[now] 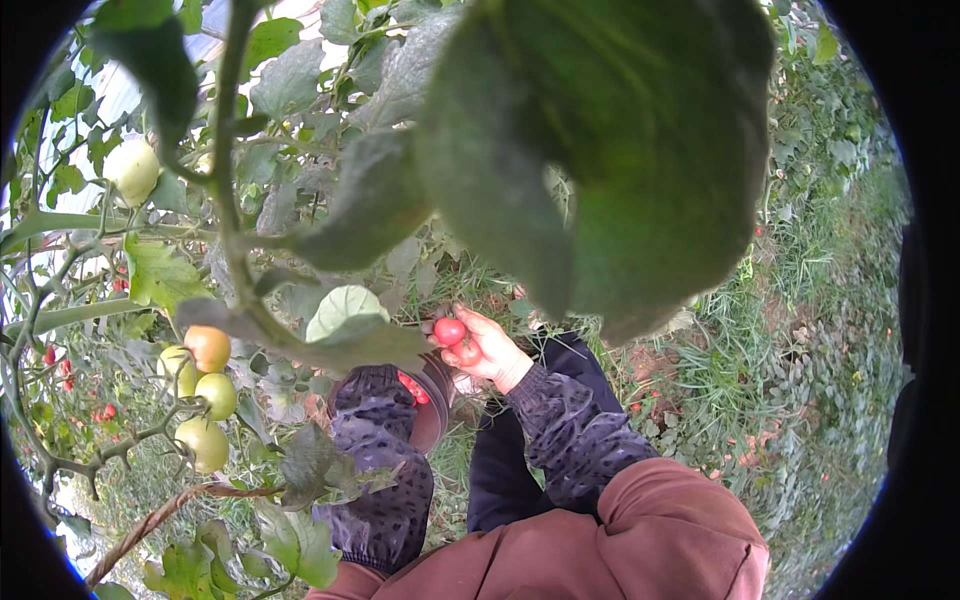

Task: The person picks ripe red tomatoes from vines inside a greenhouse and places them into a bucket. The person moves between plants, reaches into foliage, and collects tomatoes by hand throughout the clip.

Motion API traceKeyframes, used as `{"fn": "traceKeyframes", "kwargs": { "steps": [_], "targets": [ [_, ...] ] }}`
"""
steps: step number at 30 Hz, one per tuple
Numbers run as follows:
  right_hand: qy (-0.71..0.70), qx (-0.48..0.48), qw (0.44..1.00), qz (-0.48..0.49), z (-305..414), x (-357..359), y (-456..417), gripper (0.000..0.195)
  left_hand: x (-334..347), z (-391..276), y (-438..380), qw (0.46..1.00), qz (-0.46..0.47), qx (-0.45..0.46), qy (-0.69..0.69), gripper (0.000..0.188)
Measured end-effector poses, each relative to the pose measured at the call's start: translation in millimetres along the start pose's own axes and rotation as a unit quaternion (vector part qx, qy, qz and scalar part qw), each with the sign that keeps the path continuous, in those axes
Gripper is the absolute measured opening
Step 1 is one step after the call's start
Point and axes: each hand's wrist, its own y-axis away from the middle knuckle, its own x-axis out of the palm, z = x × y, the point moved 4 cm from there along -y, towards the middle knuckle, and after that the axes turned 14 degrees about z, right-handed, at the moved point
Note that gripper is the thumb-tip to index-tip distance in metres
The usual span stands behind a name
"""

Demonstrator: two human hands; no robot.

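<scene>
My right hand (491,349) is palm up, cupped around two ripe tomatoes. The upper tomato (449,331) is smooth and bright red; the lower tomato (466,351) is a slightly paler red. Below and left of this hand stands a bucket (433,420), partly covered by my left sleeve (379,442). Small red fruit (412,388) shows inside it. My left forearm reaches up along the bucket's left side, and a drooping leaf (367,345) hides the hand at its end.
Large blurred tomato leaves (637,172) hang close to the camera. At left, a truss bears green tomatoes (202,444) and an orange tomato (208,348). A twisted cord (161,525) crosses the lower left. Grass and weeds (712,382) cover the ground at right.
</scene>
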Motion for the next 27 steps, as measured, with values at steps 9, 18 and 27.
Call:
{"fn": "traceKeyframes", "kwargs": {
  "steps": [9, 18, 27],
  "targets": [
    [0.399, -0.044, 0.907, -0.128, 24, 20, 5, 0.033, 50, -30, 52, 0.915, 0.089, 0.127, -0.372, 0.027],
    [0.768, -0.185, 0.592, -0.162, 10, 58, 32, 0.034, 53, -90, 80, 0.977, 0.012, -0.021, 0.211, 0.030],
    [0.254, -0.087, 0.951, -0.154, -39, 33, 16, 0.023, 40, -85, 122, 0.988, -0.093, 0.090, 0.080, 0.028]
  ]
}}
